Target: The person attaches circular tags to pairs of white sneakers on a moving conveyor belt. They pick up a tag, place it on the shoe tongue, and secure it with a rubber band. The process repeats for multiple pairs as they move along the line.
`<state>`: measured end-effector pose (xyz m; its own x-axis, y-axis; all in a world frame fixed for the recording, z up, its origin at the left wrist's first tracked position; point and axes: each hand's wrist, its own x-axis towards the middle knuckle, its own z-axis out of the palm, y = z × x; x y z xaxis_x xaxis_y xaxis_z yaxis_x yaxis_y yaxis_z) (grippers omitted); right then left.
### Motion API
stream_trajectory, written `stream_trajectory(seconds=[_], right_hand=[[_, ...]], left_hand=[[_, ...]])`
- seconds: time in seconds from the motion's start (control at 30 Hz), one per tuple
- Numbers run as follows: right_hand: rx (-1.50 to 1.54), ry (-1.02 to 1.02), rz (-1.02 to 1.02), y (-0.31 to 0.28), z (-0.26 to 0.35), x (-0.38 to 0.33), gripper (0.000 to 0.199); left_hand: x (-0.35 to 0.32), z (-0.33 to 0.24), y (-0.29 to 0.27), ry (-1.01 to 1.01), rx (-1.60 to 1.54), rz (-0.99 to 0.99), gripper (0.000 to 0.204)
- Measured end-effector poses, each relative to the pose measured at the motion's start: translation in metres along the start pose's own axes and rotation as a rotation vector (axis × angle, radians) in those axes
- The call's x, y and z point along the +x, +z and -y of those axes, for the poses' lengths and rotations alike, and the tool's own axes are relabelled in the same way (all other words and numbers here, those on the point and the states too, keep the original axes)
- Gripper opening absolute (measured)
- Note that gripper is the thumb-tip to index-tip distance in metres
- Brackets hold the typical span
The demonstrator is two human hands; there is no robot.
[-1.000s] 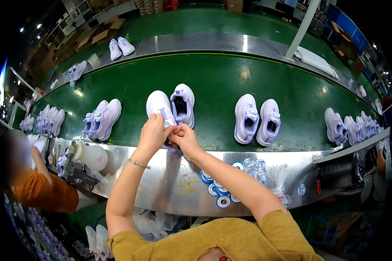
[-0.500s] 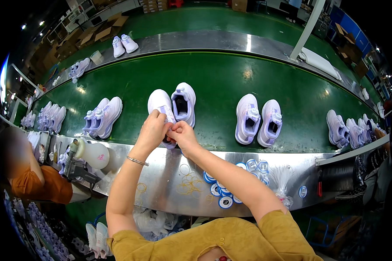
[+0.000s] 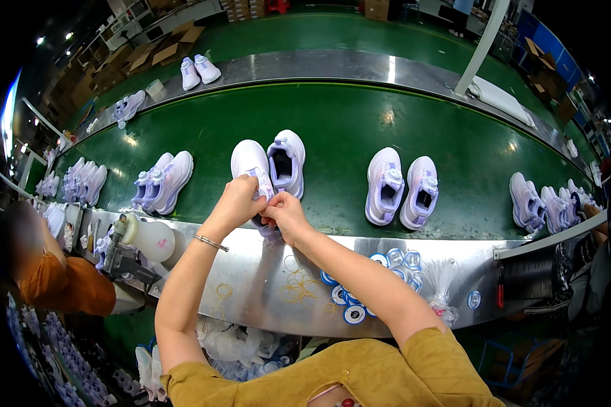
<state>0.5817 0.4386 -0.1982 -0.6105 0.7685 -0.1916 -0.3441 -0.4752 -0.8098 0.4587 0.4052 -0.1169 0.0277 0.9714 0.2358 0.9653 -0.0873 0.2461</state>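
A white and lilac sneaker [image 3: 250, 163] lies at the near edge of the green conveyor belt [image 3: 332, 136], with its partner [image 3: 286, 163] just to its right. My left hand [image 3: 236, 201] grips the tongue end of the near sneaker. My right hand [image 3: 285, 214] meets it from the right, fingers pinched on the same spot of the shoe. What the fingertips pinch is too small to tell.
More pairs of sneakers sit on the belt: one pair at the left [image 3: 163, 180], one at the right [image 3: 402, 186], others at both ends. Rubber bands [image 3: 299, 285] and round blue-and-white stickers [image 3: 394, 261] lie on the metal ledge. A person in orange [image 3: 54, 271] stands at the left.
Both hands have stayed on the near sneaker, shifting only slightly. The shoes on the belt have barely moved.
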Motion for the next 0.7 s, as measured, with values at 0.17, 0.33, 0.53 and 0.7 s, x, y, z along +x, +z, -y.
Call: stream_trajectory(seconds=[0.17, 0.33, 0.53, 0.7], right_hand=[[0.053, -0.025, 0.021, -0.008, -0.005, 0.004, 0.021], [0.015, -0.021, 0.057, -0.011, -0.002, -0.001, 0.02], [0.016, -0.02, 0.087, -0.017, 0.001, -0.003, 0.019], [-0.011, -0.011, 0.105, -0.024, 0.001, -0.001, 0.02]], left_hand=[[-0.006, -0.003, 0.01, 0.029, 0.003, -0.096, 0.024], [-0.014, -0.003, 0.012, 0.114, 0.156, -0.101, 0.023], [-0.011, -0.014, 0.01, 0.079, 0.269, -0.049, 0.024], [-0.014, -0.021, -0.01, -0.043, -0.213, 0.049, 0.027]])
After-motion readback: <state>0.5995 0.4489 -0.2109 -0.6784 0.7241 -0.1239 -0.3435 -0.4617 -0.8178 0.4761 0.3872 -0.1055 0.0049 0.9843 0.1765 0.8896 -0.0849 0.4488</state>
